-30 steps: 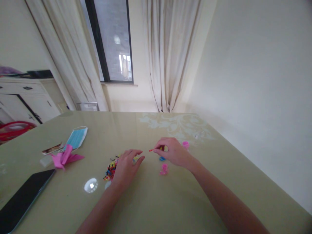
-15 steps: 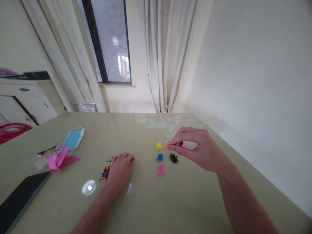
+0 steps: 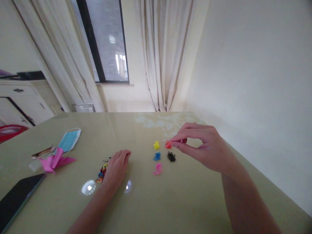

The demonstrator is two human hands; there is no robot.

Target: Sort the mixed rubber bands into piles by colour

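Note:
My right hand (image 3: 200,144) pinches thumb and forefinger together at the edge of a small pile of red rubber bands (image 3: 168,144). The red band in its fingertips hardly stands out from that pile. Around it lie little piles of yellow bands (image 3: 156,145), blue bands (image 3: 157,156), black bands (image 3: 171,157) and pink bands (image 3: 158,169). My left hand (image 3: 118,169) rests curled on the table, partly covering a mixed heap of coloured bands (image 3: 101,174). What its fingers hold, if anything, is hidden.
On the left lie a black phone or tablet (image 3: 19,196), a pink folded paper bird (image 3: 56,161), a blue face mask (image 3: 69,140) and a narrow printed strip (image 3: 43,151). A wall (image 3: 255,81) borders the table's right side; a curtain (image 3: 161,58) hangs beyond its far edge.
My right hand has carried a red rubber band from near my left hand rightward to the red pile. My left hand has drawn back left and its fingers have curled in.

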